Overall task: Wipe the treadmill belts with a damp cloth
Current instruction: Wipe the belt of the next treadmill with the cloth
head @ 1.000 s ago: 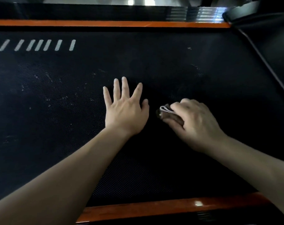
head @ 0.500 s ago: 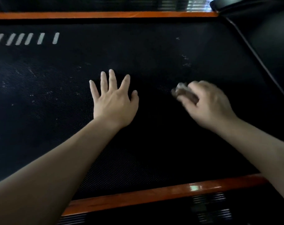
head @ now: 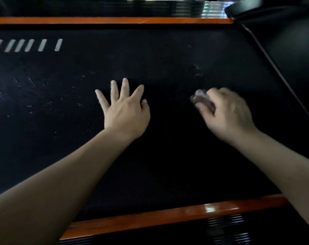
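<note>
The black treadmill belt (head: 168,55) runs off both sides, orange rails along its far and near edges. The left hand (head: 125,112) lies flat mid-belt, fingers spread. The blurred right hand (head: 226,112), nearer the right end, has fingers clamped on a small crumpled cloth (head: 200,99), mostly hidden.

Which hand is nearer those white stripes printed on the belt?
Left. The left hand lies flat on the belt, below and right of the white stripes. The right hand, closed on the cloth, is farther right.
</note>
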Tool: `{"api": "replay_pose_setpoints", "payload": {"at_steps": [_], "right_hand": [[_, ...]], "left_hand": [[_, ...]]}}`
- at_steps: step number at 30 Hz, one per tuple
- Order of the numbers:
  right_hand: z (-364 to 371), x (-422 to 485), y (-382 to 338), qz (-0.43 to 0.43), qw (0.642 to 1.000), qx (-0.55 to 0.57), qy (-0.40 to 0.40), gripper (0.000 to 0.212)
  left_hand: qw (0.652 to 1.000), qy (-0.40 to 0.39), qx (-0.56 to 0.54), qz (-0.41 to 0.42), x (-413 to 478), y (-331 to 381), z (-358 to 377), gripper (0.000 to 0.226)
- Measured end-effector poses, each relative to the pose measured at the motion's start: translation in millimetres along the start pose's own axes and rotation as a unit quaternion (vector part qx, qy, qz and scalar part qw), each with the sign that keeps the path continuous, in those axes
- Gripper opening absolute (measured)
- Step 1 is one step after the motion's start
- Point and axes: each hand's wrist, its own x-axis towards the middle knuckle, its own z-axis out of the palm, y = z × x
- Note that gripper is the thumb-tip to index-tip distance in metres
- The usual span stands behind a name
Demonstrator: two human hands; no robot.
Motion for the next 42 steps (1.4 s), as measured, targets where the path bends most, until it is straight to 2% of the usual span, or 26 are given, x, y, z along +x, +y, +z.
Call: {"api": "replay_pose_setpoints", "payload": {"at_steps": [2, 4, 5, 8, 9, 11, 13, 14, 16, 19, 20, 22, 24, 25, 26, 29, 30, 31, 34, 36, 37, 40, 41, 42], "right_hand": [[-1, -19, -18, -0.084, 0.994, 0.042, -0.050, 0.038], [-2, -14, -9, -0.114, 0.989, 0.045, -0.080, 0.043], [1, 1, 4, -0.092, 0.994, 0.027, -0.060, 0.046], [-2, 49, 41, 0.108, 0.994, -0.008, -0.022, 0.044], [0, 50, 38, 0.115, 0.993, -0.009, -0.007, 0.041], [7, 33, 12, 0.014, 1.000, -0.016, 0.008, 0.037], [10, 10, -12, -0.071, 0.996, 0.032, -0.045, 0.037], [9, 11, -10, -0.085, 0.994, 0.037, -0.065, 0.039], [11, 39, 10, -0.041, 0.998, 0.003, -0.040, 0.043], [5, 82, 38, 0.145, 0.989, -0.005, -0.024, 0.040], [8, 83, 33, 0.140, 0.990, -0.008, -0.019, 0.038], [19, 69, 7, 0.031, 0.999, -0.013, -0.003, 0.036], [23, 51, -11, -0.049, 0.997, 0.025, -0.045, 0.039], [22, 53, -8, -0.057, 0.996, 0.029, -0.055, 0.041], [22, 65, 1, -0.040, 0.998, 0.021, -0.045, 0.042], [17, 114, 28, 0.134, 0.990, -0.011, -0.028, 0.041], [19, 120, 27, 0.156, 0.987, -0.018, -0.030, 0.040], [23, 118, 19, 0.137, 0.990, -0.026, -0.034, 0.039], [35, 92, -13, -0.027, 0.999, 0.016, -0.030, 0.035], [33, 94, -5, -0.047, 0.998, 0.029, -0.040, 0.035], [33, 106, 4, -0.018, 0.999, 0.015, -0.040, 0.035], [31, 152, 30, 0.144, 0.989, -0.008, -0.036, 0.038], [32, 159, 29, 0.163, 0.986, -0.013, -0.034, 0.039], [37, 160, 24, 0.145, 0.988, -0.027, -0.035, 0.038]], "left_hand": [[1.000, -0.001, -0.012, 0.022, 6, 14, 1, 0.054], [0.999, 0.001, -0.021, 0.036, 15, 27, 3, 0.055], [0.999, 0.000, -0.024, 0.035, 20, 31, 4, 0.056], [1.000, -0.010, -0.009, 0.019, 28, 34, 10, 0.057], [1.000, -0.010, -0.001, 0.019, 28, 34, 13, 0.058], [1.000, -0.003, 0.007, 0.025, 27, 34, 17, 0.058], [1.000, 0.005, 0.013, 0.027, 26, 31, 18, 0.059], [1.000, 0.006, 0.014, 0.027, 26, 30, 18, 0.060], [0.999, 0.004, 0.013, 0.030, 27, 30, 18, 0.060], [0.999, 0.004, 0.014, 0.031, 25, 32, 19, 0.059], [0.999, 0.004, 0.015, 0.030, 25, 32, 19, 0.060], [0.999, 0.002, 0.016, 0.029, 26, 32, 19, 0.060], [0.999, 0.000, 0.018, 0.027, 25, 31, 19, 0.061], [0.999, -0.002, 0.019, 0.027, 25, 31, 18, 0.061], [0.999, -0.006, 0.019, 0.028, 26, 32, 18, 0.061], [1.000, -0.018, 0.006, 0.022, 27, 34, 15, 0.060], [1.000, -0.019, 0.001, 0.018, 28, 36, 13, 0.059], [1.000, -0.019, -0.002, 0.012, 29, 37, 12, 0.058], [1.000, -0.014, -0.011, 0.001, 35, 44, 7, 0.052], [1.000, -0.011, -0.013, 0.008, 45, 47, 6, 0.053], [1.000, -0.012, -0.010, 0.013, 52, 48, 6, 0.055], [1.000, -0.029, -0.006, 0.008, 70, 53, 8, 0.058], [0.999, -0.034, -0.006, 0.002, 73, 54, 9, 0.059], [0.999, -0.036, -0.006, -0.002, 75, 55, 11, 0.059]]}}
